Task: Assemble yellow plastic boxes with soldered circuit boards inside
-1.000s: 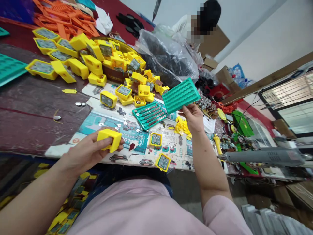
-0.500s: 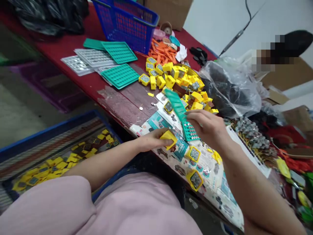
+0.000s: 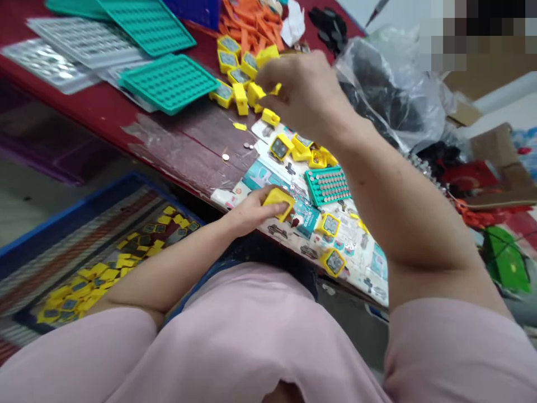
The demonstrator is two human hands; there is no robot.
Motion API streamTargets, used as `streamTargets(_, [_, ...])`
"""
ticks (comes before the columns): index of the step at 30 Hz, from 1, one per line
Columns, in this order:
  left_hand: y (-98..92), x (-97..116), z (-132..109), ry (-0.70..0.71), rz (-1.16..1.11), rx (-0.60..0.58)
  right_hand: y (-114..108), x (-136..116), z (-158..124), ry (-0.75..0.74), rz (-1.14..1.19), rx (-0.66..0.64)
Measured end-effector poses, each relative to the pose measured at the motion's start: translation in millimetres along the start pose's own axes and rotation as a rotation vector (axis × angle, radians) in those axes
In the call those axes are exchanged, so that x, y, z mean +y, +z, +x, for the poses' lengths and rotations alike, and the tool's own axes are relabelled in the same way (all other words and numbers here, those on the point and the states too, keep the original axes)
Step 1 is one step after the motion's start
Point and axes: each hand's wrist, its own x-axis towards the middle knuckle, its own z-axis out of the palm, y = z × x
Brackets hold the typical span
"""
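Observation:
My left hand [image 3: 255,212] is closed round a yellow square plastic case [image 3: 277,202] at the table's near edge, its thumb lying across the face. My right hand [image 3: 300,89] is raised over the far side of the table, near a pile of yellow cases [image 3: 241,75]. Its thumb and fingers are curved and apart, with no object visible between them. A green tray with rows of small silver discs [image 3: 329,186] lies on the printed sheet [image 3: 356,246], partly hidden by my right forearm. Two yellow cases with grey insides [image 3: 334,262] lie in front of it.
Green trays [image 3: 168,84] and clear trays [image 3: 84,42] are stacked at the left beside a blue basket [image 3: 197,12]. Orange parts [image 3: 254,25] lie behind the yellow pile. A blue-rimmed bin [image 3: 138,182] with more yellow cases stands below left. A clear plastic bag [image 3: 390,89] stands at the right.
My right hand has moved up and left, away from the disc tray. The blurred green tray beneath it is no longer seen there. My left hand still holds the yellow case. The view has shifted.

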Motion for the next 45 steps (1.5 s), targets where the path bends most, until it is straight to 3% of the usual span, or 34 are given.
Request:
streamTargets(3, [0.5,8.7,-4.6,-0.041,-0.121,0.127,13.3,24.2,-54.2,0.047,0.145,0.021])
streamTargets(7, [-8.3,26.5,-17.5,-0.013,-0.120,0.254,56.1,54.5,-121.7,0.127,0.253,-0.001])
streamTargets(12, [-23.1,25.2,-24.9,-0.013,-0.049,0.270,84.9,66.1,-166.1,0.225,0.187,-0.080])
streamTargets(15, [-18.9,15.2,-27.3,-0.035,-0.044,0.228,87.0,57.5,-176.5,0.191,0.100,-0.130])
streamTargets(18, [-13.1,9.0,-26.0,-0.039,-0.061,0.091,88.0,53.4,-182.7,0.189,-0.067,-0.202])
streamTargets(23, [-12.0,7.2,-21.0,-0.001,-0.079,0.012,90.0,63.5,-180.6,0.320,-0.187,-0.405])
streamTargets(28, [-2.8,-1.1,-22.2,-0.036,-0.076,-0.057,81.4,65.5,-181.8,0.486,-0.099,-0.531])
streamTargets(35, [3.7,-5.9,-13.2,-0.057,-0.005,-0.095,83.6,75.2,-199.9,0.501,0.117,-0.441])
streamTargets(39, [11.3,-7.4,-17.8,-0.101,0.011,-0.108,83.2,61.8,-209.5,0.533,0.073,-0.329])
streamTargets(45, [13.1,-6.1,-7.8,-0.148,0.123,0.009,83.7,66.3,-219.1,0.531,0.159,-0.299])
